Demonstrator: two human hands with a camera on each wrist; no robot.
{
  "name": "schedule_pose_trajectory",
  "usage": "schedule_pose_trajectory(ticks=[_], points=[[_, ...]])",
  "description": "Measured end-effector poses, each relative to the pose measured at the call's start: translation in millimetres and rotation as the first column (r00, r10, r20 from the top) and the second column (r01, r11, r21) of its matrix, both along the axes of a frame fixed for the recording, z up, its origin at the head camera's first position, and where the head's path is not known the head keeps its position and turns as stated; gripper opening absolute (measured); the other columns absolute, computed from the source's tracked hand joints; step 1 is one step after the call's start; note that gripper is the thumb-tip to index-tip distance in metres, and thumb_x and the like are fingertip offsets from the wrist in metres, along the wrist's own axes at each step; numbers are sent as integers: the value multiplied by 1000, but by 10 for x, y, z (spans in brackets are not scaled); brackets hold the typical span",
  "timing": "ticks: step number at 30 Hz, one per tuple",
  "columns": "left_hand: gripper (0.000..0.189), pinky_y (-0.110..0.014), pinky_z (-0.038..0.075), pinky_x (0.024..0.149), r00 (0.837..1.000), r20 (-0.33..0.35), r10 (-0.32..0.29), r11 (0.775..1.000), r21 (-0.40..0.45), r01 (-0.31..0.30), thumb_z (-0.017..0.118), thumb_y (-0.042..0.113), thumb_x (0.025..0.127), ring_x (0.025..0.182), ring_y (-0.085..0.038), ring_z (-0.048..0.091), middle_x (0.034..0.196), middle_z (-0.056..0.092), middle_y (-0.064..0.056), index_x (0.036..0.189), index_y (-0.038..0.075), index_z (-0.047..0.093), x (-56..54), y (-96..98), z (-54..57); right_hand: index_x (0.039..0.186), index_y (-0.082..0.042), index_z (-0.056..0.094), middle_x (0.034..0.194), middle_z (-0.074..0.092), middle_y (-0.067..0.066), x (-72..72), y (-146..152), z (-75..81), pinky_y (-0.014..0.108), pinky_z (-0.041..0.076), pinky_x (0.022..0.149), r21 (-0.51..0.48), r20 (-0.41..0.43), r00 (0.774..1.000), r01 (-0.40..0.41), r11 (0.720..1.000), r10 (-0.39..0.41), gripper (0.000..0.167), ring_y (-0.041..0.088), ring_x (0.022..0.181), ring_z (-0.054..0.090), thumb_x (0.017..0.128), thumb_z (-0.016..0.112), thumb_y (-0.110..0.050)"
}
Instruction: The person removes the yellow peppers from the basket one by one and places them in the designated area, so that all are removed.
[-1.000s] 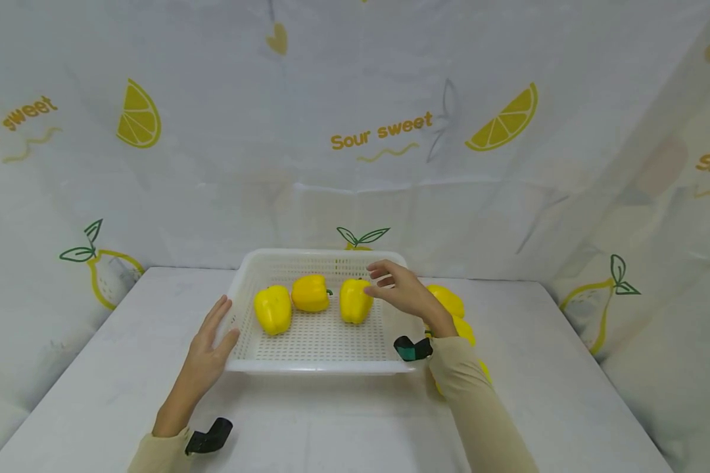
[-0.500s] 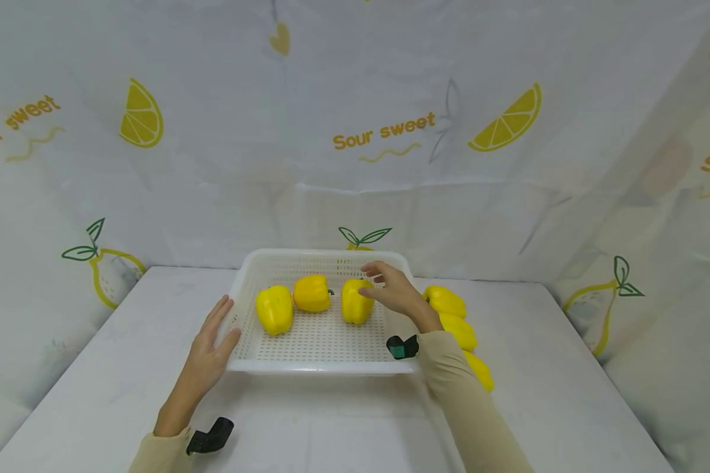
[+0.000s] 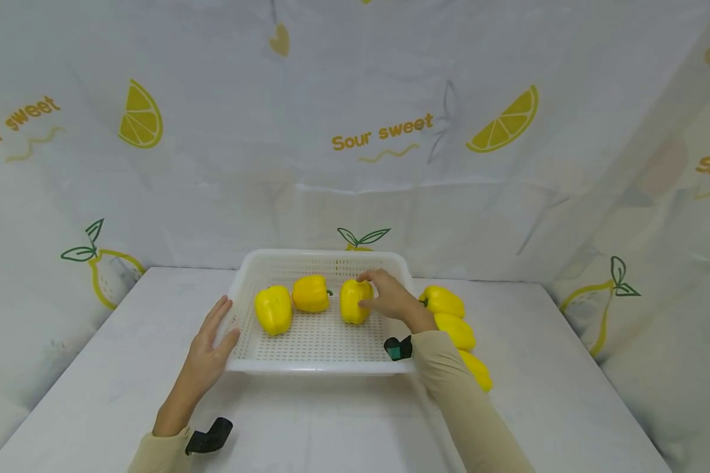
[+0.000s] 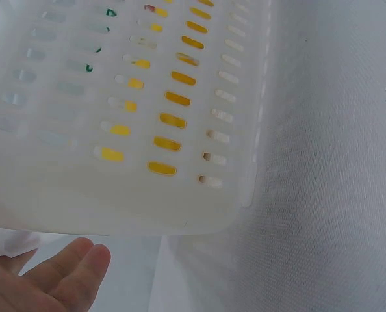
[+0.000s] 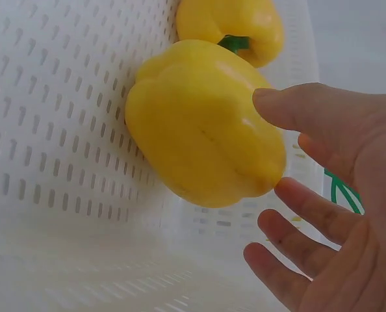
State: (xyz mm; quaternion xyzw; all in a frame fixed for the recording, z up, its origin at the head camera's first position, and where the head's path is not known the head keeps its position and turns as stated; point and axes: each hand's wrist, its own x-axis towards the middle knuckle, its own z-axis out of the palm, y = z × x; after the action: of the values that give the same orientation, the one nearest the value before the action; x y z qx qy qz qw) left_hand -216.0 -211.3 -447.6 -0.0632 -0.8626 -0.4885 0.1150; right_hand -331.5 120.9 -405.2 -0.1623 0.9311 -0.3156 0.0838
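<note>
We look down on a white table where a slotted white basket sits near the far edge. It has three yellow peppers inside. The right pepper stands apart from the other two; the middle pepper lies on its side, green stem towards the right one, and the left pepper is just beside it, a little nearer to us.

The right hand reaches over the basket's right side to the right pepper. Its thumb and fingers are spread, slightly bent, well parted. From the right wrist we see the thumb tip over one side of the pepper and one fingertip at its edge, the other fingers clear of it; we cannot tell how firmly anything touches. The pepper rests in the basket.

The left hand is at the basket's left side, fingers nearly straight, thumb apart, holding nothing. Whether it touches the wall we cannot tell.

Right of the basket, three more peppers lie in a row on the table, the nearest partly behind the beige right sleeve. Behind hangs a pale cloth printed with lemons and "Sour sweet".
</note>
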Motion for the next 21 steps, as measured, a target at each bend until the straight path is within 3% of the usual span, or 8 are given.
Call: schedule_pose_trajectory(ticks=[5,13,21], points=[[60,-70,17,117,1000,-3,1,1000,-3,-1,51,11,100,150,-49,14,165,14,-22,153,-3,28,5,6,2,136,-12,55,146,48,14,21,-25,3,50,38,117,88,3,1000,8,996,-8,49,29,133,48,90,72,-17],[60,-70,18,116,1000,-7,-6,1000,2,6,51,10,100,150,-49,14,165,14,-21,153,-3,28,-2,-6,-6,144,-10,47,150,46,12,31,-43,2,48,37,118,146,-3,1000,-8,989,8,61,29,137,46,90,73,-21],[60,-70,18,117,1000,-7,-6,1000,11,6,51,10,100,150,-48,14,165,15,-21,153,-2,28,-5,-3,-10,138,-13,53,144,52,11,31,-48,-1,48,40,115,130,17,1000,-17,991,15,56,29,132,50,88,75,-25]])
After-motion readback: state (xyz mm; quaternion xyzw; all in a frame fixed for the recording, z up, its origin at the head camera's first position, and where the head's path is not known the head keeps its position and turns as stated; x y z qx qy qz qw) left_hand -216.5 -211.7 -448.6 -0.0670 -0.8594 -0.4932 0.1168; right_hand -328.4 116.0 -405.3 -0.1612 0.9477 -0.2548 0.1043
